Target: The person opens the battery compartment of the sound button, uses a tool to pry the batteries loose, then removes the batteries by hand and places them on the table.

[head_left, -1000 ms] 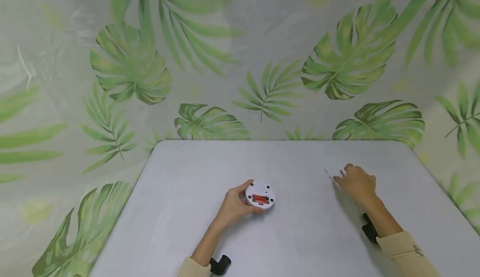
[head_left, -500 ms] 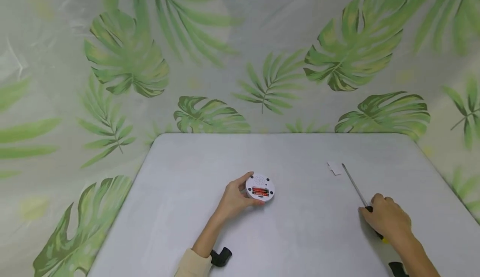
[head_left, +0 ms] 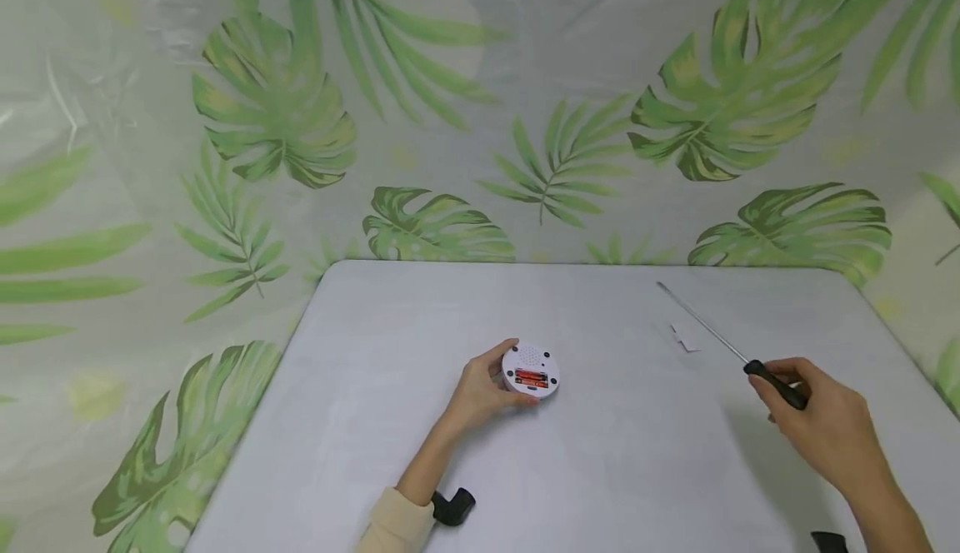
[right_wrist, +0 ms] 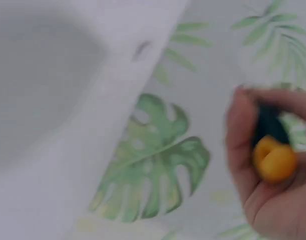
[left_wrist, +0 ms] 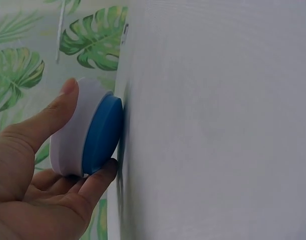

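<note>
My left hand (head_left: 480, 391) grips a round white device (head_left: 529, 356) by its rim, between thumb and fingers, near the middle of the table. Its underside faces up, showing speaker holes, dark dots round the edge and red batteries (head_left: 532, 379) in an uncovered compartment. In the left wrist view its opposite side is a blue dome (left_wrist: 103, 135), close over the tabletop. At the right, my right hand (head_left: 832, 424) holds a screwdriver (head_left: 776, 383) by its black handle, the long shaft pointing up and left. The handle's yellow end (right_wrist: 275, 161) shows in the blurred right wrist view.
A small white piece (head_left: 685, 340) lies on the white table (head_left: 420, 311), beneath the screwdriver's shaft in the head view. A leaf-patterned sheet (head_left: 442, 228) hangs behind the table's far edge. Dark wrist mounts (head_left: 453, 506) are worn on the arms.
My right hand has gone from beside the small white piece to the screwdriver's handle and lifted the screwdriver off the table. The left hand keeps its hold on the device.
</note>
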Tool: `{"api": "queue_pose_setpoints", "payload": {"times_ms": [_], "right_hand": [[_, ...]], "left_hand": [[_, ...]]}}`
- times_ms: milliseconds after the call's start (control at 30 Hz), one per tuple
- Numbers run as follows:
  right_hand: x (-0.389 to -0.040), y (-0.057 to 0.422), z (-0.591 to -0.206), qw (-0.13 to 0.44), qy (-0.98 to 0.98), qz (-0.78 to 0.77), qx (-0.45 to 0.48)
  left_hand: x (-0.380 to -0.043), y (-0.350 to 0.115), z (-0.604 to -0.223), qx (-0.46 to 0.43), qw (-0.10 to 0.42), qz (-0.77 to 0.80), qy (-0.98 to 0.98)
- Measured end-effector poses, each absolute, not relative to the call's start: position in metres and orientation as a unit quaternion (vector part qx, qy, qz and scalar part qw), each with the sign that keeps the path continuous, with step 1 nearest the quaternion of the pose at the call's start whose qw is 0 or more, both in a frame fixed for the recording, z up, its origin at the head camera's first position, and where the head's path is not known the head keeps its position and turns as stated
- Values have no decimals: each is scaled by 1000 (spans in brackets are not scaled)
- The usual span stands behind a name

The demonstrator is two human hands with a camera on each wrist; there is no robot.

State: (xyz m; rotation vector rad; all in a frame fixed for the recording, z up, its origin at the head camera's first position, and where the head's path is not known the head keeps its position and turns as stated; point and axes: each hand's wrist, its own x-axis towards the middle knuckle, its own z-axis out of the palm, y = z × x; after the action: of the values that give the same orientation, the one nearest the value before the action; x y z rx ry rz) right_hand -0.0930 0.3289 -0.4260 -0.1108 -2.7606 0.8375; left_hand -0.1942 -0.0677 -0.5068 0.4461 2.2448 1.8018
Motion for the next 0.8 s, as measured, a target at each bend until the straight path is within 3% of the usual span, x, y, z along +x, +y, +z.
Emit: {"api": "queue_pose_setpoints", "payload": {"times_ms": [100,367,800], "right_hand": [[-99,315,-410,122,-929,349,4],[-117,283,-397,25,-927,367,66],[-133,262,-382,11,-936,333,116]], "left_hand": [[-194,-67,-507,151,109,608,772],[-193,-66,-505,157,103,600,778],[-191,-63,-502,149,101,596,782]]}}
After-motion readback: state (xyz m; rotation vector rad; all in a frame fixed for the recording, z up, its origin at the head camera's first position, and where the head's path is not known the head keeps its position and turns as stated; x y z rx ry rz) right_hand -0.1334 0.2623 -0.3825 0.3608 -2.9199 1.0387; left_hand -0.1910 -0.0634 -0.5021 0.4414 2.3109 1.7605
